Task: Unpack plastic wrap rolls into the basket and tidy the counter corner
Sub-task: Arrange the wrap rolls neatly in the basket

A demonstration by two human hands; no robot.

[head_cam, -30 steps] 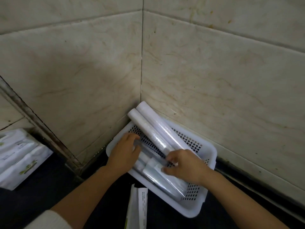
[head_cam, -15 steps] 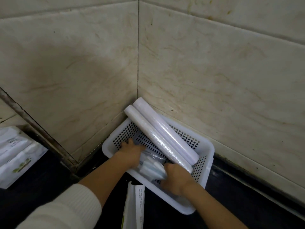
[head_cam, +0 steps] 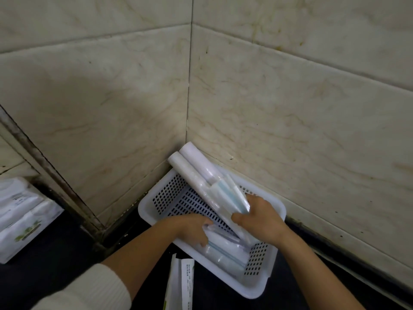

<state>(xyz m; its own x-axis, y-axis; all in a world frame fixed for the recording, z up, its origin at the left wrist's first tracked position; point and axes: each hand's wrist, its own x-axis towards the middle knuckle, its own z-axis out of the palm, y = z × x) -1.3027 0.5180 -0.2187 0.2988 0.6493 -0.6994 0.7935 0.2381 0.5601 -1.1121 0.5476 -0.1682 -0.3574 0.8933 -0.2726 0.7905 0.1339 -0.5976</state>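
Plastic wrap rolls fill a white perforated basket tucked into the tiled corner of the dark worktop. 2 long white rolls lie side by side on a slant, their far ends poking up over the basket's back rim toward the corner where the 2 walls meet. Right hand is over the middle of the basket, fingers curled around a short packet of bluish rolls in clear film, holding it tilted against the long pair. Left hand reaches in over the near-left rim, fingers bent and pressing on more film-wrapped rolls lying flat on the basket floor; whether it truly grips them, I cannot tell. A white sleeve shows on the left forearm. Just in front of the basket, an empty-looking paper wrapper with printed text rests on the worktop. Off at the left edge, well apart from the basket, sits a stack of white packages with green markings, next to a dark metal frame strip running down the wall.
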